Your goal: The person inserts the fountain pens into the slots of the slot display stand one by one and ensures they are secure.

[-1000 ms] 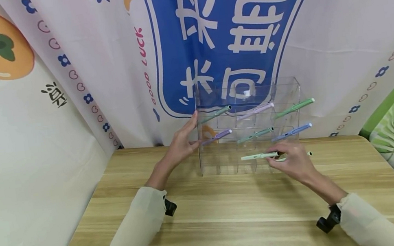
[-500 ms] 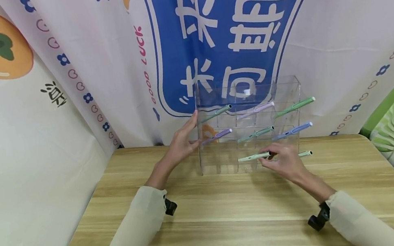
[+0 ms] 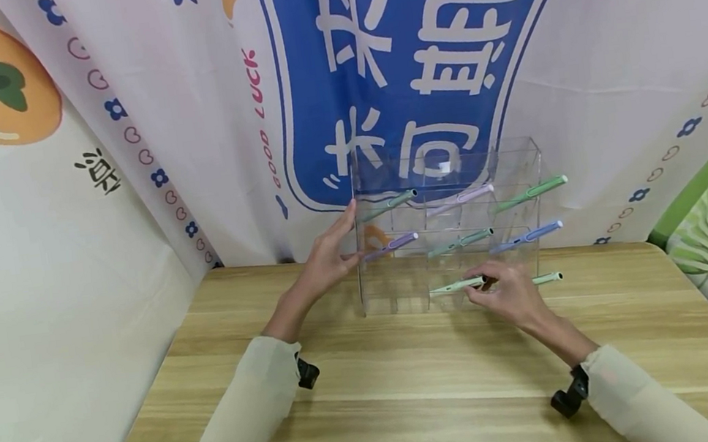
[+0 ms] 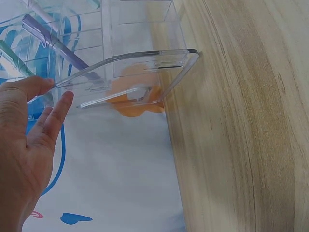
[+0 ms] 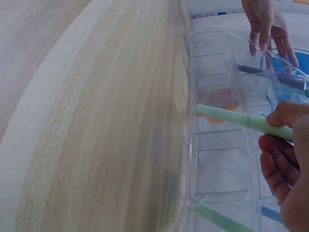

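A clear acrylic pen rack point(image 3: 411, 305) stands upright on the table against the curtain. My right hand point(image 3: 509, 294) pinches a pale green pen point(image 3: 451, 288) between thumb and fingers, its far end at the bottom row's middle compartment. In the right wrist view this pen point(image 5: 231, 117) slants into the rack. My left hand point(image 3: 327, 257) touches the rack's left side with fingers extended; in the left wrist view the thumb point(image 4: 41, 84) lies at the panel's edge. Another pale green pen point(image 3: 548, 277) sticks out at bottom right, partly behind my right hand.
Pens fill the upper rows: dark green point(image 3: 392, 204), lilac point(image 3: 467, 197), bright green point(image 3: 532, 192), purple point(image 3: 397, 244), teal point(image 3: 465, 241) and blue point(image 3: 531, 235). The wooden table point(image 3: 377, 410) extends in front; a printed curtain point(image 3: 220, 156) hangs behind.
My right hand has moved left with the pale green pen, and the pen's far end now dips lower at the bottom middle compartment. My left hand stays at the rack's side.
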The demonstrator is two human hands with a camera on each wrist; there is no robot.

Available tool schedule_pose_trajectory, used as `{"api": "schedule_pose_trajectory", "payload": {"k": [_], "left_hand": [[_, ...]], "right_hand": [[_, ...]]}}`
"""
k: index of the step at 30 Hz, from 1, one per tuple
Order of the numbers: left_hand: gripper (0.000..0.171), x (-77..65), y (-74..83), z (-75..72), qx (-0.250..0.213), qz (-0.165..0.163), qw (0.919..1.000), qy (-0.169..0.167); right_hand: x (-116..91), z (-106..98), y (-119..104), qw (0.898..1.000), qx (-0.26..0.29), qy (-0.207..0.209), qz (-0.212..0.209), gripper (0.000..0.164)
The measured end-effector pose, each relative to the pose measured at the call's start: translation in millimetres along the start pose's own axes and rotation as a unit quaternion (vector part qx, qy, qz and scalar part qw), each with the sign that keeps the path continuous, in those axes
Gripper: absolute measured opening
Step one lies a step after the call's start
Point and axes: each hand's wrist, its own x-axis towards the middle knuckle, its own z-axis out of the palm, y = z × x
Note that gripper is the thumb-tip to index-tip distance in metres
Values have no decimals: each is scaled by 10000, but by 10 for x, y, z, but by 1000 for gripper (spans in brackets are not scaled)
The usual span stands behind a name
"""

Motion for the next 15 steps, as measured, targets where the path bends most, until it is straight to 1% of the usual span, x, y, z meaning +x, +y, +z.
{"api": "schedule_pose_trajectory", "payload": {"k": [9,15], "left_hand": [[102,-4,-12,18,-65,-18,10000,3],[101,1,-30,27,-92,-40,10000,1]], "right_hand": [[-38,-18,20,9997,-59,-60,221,18],[-34,-22,40,9996,-210,-32,201,19]]}}
